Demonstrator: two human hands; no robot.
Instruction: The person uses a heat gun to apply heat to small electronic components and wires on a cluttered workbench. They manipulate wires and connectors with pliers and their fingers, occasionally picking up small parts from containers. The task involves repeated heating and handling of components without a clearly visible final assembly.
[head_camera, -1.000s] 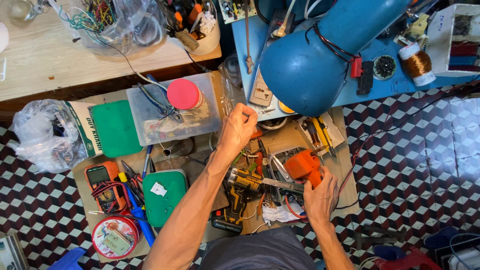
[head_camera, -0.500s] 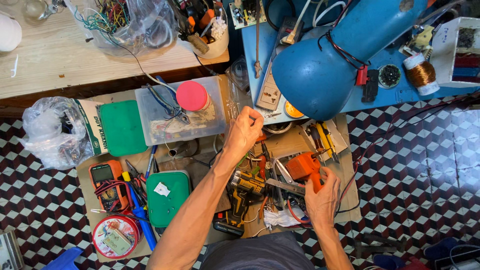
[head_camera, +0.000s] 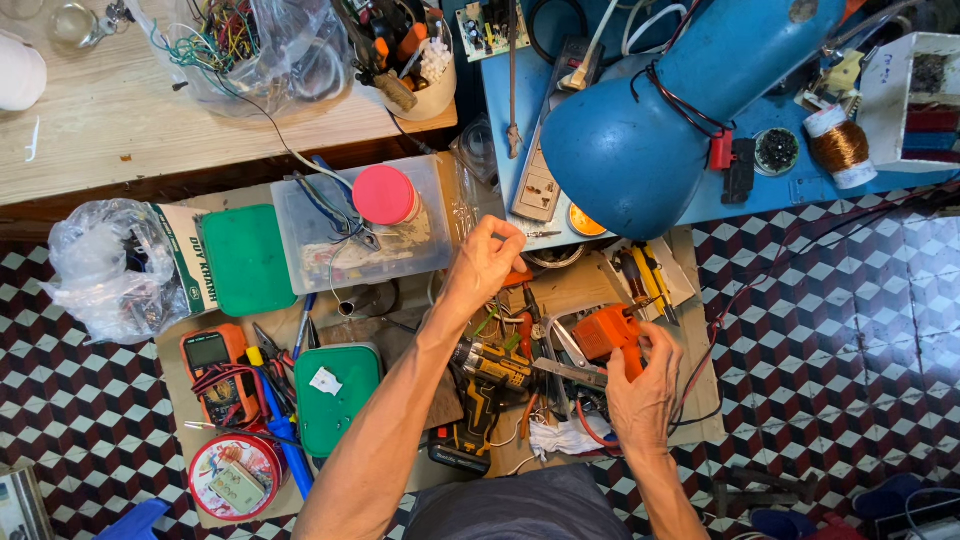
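My left hand is raised over the cluttered low board, fingers curled and pinched together near a small orange-handled tool; what it grips is hidden. My right hand wraps around an orange boxy tool at the right of the board. Between the two hands lies a yellow and black cordless drill, with pliers and loose metal parts about it.
A blue desk lamp hangs over a blue shelf. A clear plastic box with a pink lid, green cases, an orange multimeter, a round red tin and a plastic bag lie at left. A wooden bench stands behind.
The view has shifted slightly. My left hand stays raised and pinched, drifting a little right; my right hand keeps its grip on the orange tool.
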